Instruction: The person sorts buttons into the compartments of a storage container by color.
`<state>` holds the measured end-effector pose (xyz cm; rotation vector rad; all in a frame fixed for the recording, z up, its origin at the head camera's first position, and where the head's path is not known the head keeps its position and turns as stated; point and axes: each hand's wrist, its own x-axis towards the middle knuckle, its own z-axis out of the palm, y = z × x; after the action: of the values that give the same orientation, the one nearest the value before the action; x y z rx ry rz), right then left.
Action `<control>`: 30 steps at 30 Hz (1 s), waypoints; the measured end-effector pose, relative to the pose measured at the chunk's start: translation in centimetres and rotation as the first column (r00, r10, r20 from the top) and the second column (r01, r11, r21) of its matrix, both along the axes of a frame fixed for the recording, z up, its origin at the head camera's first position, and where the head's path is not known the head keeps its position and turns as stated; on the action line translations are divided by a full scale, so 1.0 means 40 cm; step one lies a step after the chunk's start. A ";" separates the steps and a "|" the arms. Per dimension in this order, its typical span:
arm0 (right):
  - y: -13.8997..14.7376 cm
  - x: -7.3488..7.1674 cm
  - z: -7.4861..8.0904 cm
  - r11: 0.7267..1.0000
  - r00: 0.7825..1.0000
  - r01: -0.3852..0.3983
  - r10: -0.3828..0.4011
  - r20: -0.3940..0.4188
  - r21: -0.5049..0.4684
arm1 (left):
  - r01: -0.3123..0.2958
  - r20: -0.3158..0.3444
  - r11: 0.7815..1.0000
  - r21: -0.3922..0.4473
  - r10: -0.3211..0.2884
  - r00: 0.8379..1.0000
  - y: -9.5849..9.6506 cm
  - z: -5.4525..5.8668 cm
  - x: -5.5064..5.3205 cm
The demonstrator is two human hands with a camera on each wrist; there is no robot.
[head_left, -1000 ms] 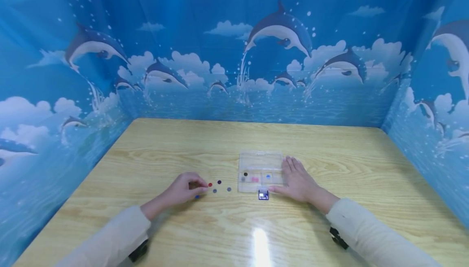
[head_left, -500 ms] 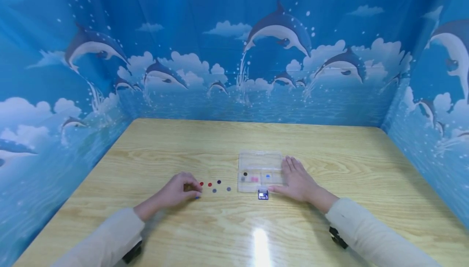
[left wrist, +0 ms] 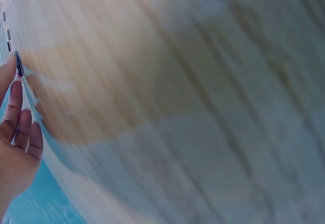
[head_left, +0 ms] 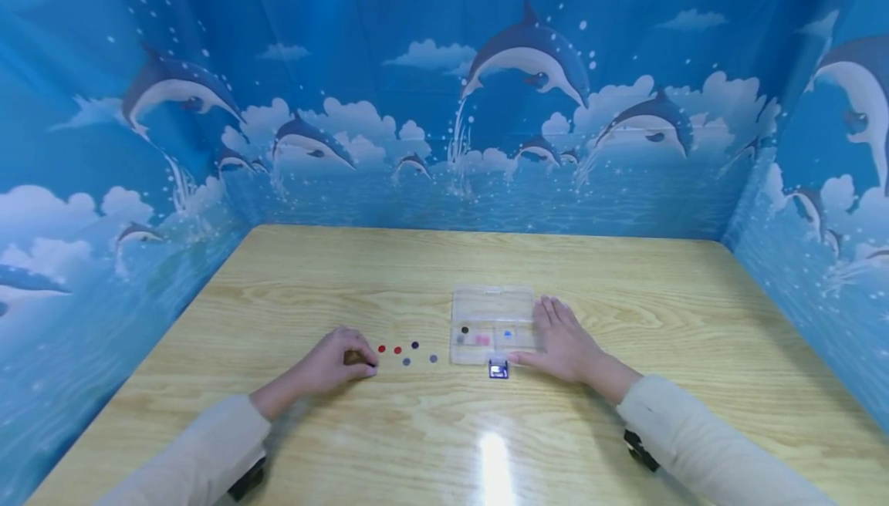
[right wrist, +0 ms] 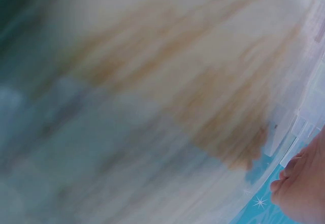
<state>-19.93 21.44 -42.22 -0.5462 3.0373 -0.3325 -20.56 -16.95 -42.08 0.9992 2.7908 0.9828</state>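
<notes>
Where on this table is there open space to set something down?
The table is bare beyond the clear case, back to the blue curtain; on the near side, between the sleeves; and right of the right hand. It's crowded between the left hand and the case, where five small discs lie, and at the case's front edge, by a small purplish piece.

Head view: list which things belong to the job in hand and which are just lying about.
Likely in the job:
open clear box, right grip at its edge
small pieces inside it
loose discs near the left grip

Just surroundings:
table
dolphin curtain
Unclear: blue-edged square at the box's front.
</notes>
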 end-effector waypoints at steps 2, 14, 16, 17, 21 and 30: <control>0.000 0.000 0.000 1.000 1.000 -0.002 0.002 -0.002 0.003 | -0.003 -0.005 1.000 -0.006 0.003 1.000 0.000 -0.001 0.001; 0.001 0.000 0.001 1.000 1.000 -0.010 0.010 -0.018 -0.025 | -0.007 -0.069 0.998 -0.059 0.003 0.998 0.004 -0.004 0.003; 0.000 0.001 0.002 1.000 1.000 -0.007 0.007 -0.012 -0.021 | -0.009 -0.071 0.998 -0.061 0.004 0.997 0.004 -0.005 0.003; 0.000 0.002 0.003 1.000 1.000 -0.005 0.005 -0.008 -0.017 | -0.010 -0.071 0.998 -0.062 0.006 0.997 0.004 -0.005 0.003; -0.001 0.003 0.008 1.000 1.000 -0.003 0.003 -0.002 -0.005 | -0.017 -0.070 0.998 -0.059 0.013 0.997 0.004 -0.004 0.002; -0.001 0.003 0.011 1.000 1.000 0.004 -0.004 0.001 -0.006 | -0.046 -0.045 0.998 -0.035 0.045 0.998 0.010 0.001 -0.001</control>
<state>-19.80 21.41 -41.79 -0.5408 3.0376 -0.3415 -20.61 -16.56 -42.04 0.9690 2.8682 0.9228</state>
